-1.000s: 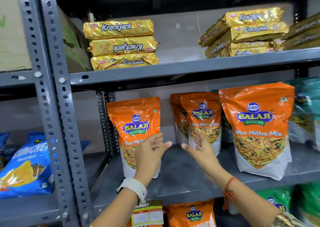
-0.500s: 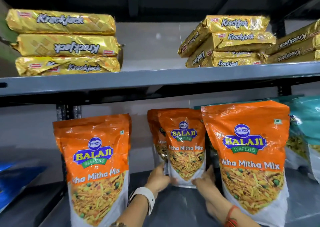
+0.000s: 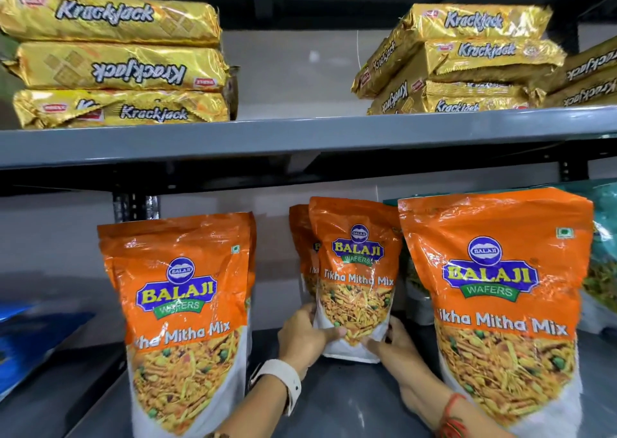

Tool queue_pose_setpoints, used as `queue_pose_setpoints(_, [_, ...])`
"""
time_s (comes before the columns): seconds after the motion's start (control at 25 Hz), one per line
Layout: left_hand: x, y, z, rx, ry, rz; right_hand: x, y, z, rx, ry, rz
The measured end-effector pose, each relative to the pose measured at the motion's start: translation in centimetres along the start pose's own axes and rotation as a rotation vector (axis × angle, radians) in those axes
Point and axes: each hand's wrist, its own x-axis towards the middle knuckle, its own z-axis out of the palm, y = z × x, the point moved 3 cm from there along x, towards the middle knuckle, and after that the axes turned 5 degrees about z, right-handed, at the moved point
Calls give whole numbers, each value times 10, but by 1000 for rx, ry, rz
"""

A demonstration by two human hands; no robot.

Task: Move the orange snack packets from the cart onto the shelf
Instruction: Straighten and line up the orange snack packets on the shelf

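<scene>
Left hand (image 3: 305, 336) closed on lower left edge of middle Balaji Tikha Mitha Mix packet (image 3: 355, 270), thumb across the front. Right hand (image 3: 394, 341) closed on lower right corner of same packet, fingers curled around the base. Packet upright, base on grey lower shelf (image 3: 334, 401), second orange packet (image 3: 298, 247) just behind at 9 o'clock. White wristband (image 3: 283, 382) on left wrist; red thread (image 3: 452, 416) on right wrist. Larger-looking orange packet (image 3: 187, 314) standing at 8 o'clock, another (image 3: 500, 301) at 3 o'clock, both nearer the camera. Stacked gold Krackjack packs at 11 o'clock (image 3: 117, 60) and 1 o'clock (image 3: 467, 60) on upper shelf (image 3: 300, 137).
</scene>
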Motion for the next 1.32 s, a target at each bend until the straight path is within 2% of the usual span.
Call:
queue_pose_setpoints(0.24, [-22, -13, -12, 30, 101, -60, -3, -4, 10, -175, -124, -19])
queue_pose_setpoints(0.8, [-20, -16, -1, -27, 98, -72, 1, -6, 10, -351, -64, -71])
queue_pose_setpoints(0.96, [-36, -7, -9, -72, 169, -17, -21, -28, 13, -370, -12, -233])
queue_pose_setpoints(1.12, [-57, 30, -12, -209, 209, 127, -68, -57, 13, -192, -26, -431])
queue_pose_setpoints(1.24, [-62, 57, 4, -348, 100, 185, -114, -81, -10, -220, 91, -672])
queue_pose_setpoints(1.32, [-67, 73, 25, -423, -68, 197, -145, -99, -37, -295, 247, -828])
